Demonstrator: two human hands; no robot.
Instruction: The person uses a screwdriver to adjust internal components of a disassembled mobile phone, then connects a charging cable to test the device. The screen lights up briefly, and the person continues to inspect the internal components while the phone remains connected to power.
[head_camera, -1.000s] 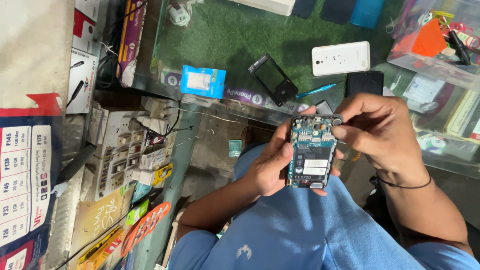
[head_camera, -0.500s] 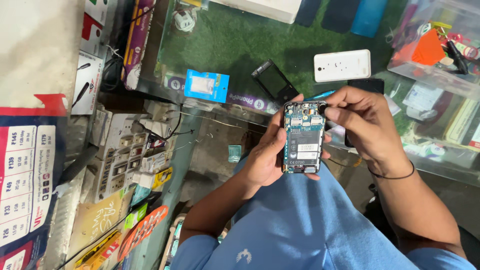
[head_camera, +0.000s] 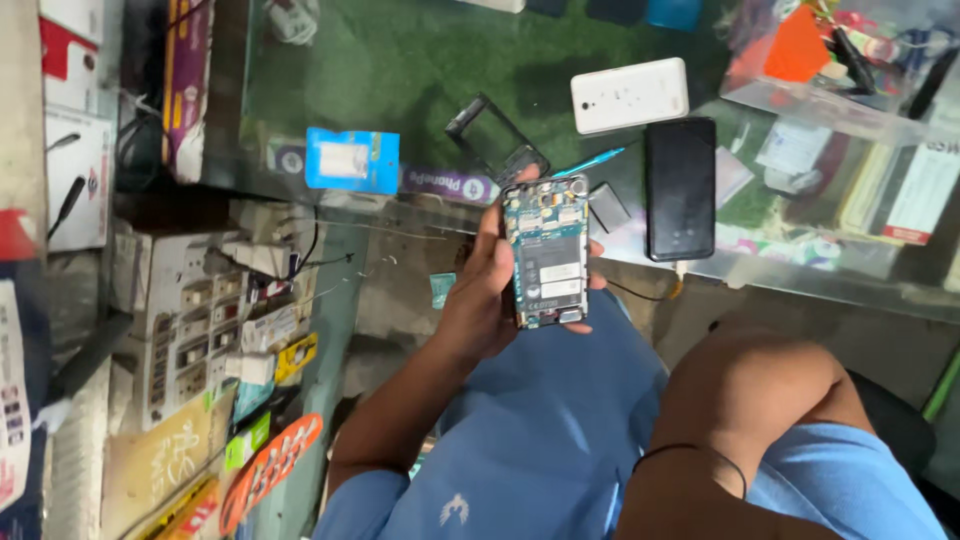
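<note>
Glass counter (head_camera: 800, 270) with a green mat (head_camera: 420, 60) under it fills the top of my view, cluttered shelves to the side. My left hand (head_camera: 485, 300) grips an opened phone (head_camera: 546, 252), back cover off, circuit board and battery bare, held upright above my lap just at the counter's edge. My right hand is out of sight; only the forearm with a black wristband (head_camera: 700, 455) shows at lower right, so I cannot tell whether it is clenched or loose. Just beyond the phone lie a small black part (head_camera: 607, 207), a blue tool (head_camera: 590, 162) and a black frame (head_camera: 495, 140); farther out, a dark phone (head_camera: 680, 188) and a white phone (head_camera: 630, 95). Held one-handed, the open phone could slip and fall to the floor, I judge, and a thumb on the board could harm it.
</note>
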